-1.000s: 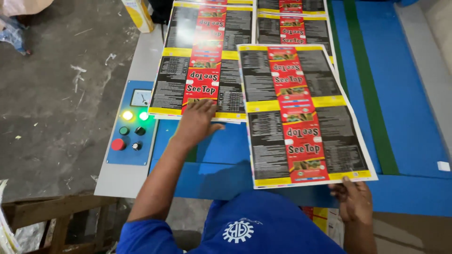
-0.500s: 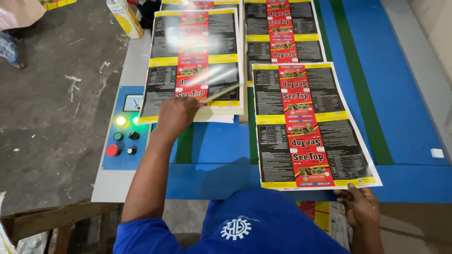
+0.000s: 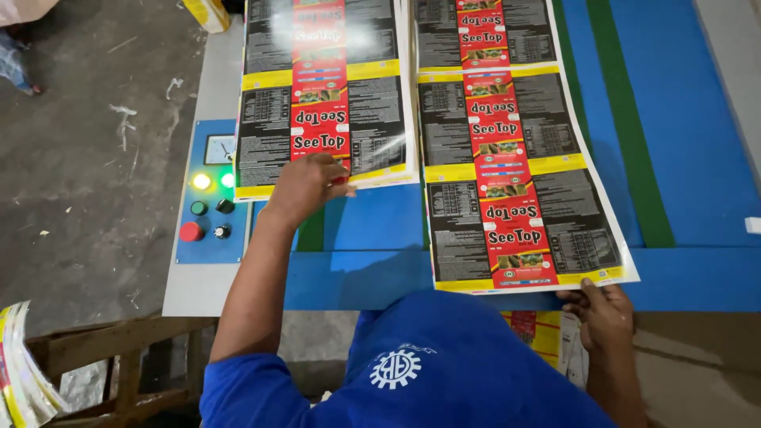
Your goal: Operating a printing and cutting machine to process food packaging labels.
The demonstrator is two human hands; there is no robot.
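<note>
Left hand point(image 3: 307, 186), arm stretched forward, presses loosely curled fingers on the left printed label sheet point(image 3: 321, 95); right hand point(image 3: 604, 313) pinches the right sheet's point(image 3: 507, 174) near corner.

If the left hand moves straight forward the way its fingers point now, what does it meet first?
The left hand already touches the near edge of the left printed sheet, so it would likely slide further onto that sheet.

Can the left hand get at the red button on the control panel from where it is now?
Probably yes. The left hand rests on the near edge of the left printed sheet, and the red button sits just beside the forearm on the blue control panel, with nothing lying between them.
</note>
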